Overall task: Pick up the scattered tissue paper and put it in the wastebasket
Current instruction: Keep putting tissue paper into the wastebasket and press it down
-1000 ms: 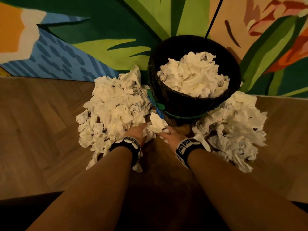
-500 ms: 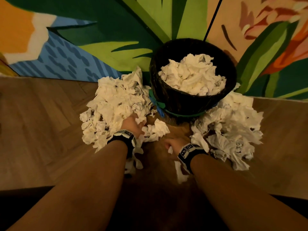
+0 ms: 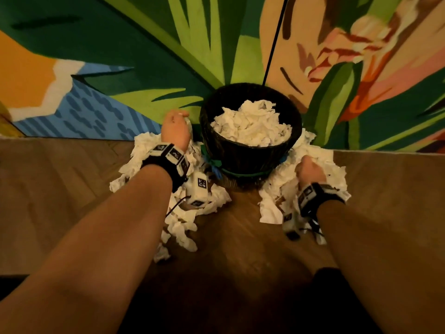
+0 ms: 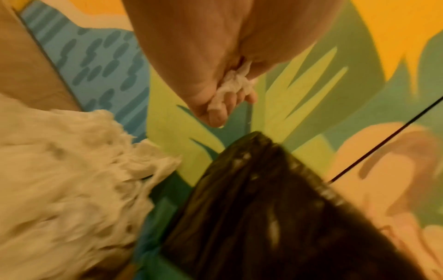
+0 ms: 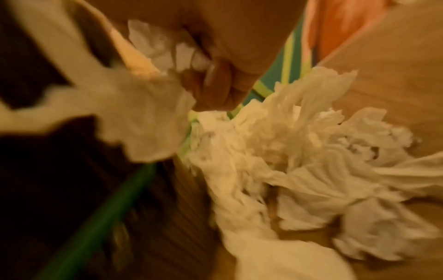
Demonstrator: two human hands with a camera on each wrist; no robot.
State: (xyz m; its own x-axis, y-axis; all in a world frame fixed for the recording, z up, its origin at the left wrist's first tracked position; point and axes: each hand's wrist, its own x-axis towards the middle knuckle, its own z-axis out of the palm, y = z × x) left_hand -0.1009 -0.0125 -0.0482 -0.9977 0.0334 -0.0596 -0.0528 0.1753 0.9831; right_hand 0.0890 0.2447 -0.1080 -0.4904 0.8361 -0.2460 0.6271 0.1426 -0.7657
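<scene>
My dark woven wastebasket [image 3: 250, 153] is heaped; crumpled white tissue paper [image 3: 144, 155] still flanks it on the wooden floor [image 3: 60, 189]. My left hand [image 3: 174, 127] and right hand [image 3: 310, 168] each clutch tissue.

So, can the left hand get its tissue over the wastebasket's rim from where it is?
Probably yes. The left hand grips a tissue wad, raised beside the wastebasket near rim level; nothing blocks it, though heaped paper already fills the basket.

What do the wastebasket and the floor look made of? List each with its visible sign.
Wastebasket: dark woven wicker or rattan by the look, matte; ribbed weave shows on its wall, with a green band near the base.
Floor: wood or wood-look parquet, satin; angled planks with grain.
</scene>
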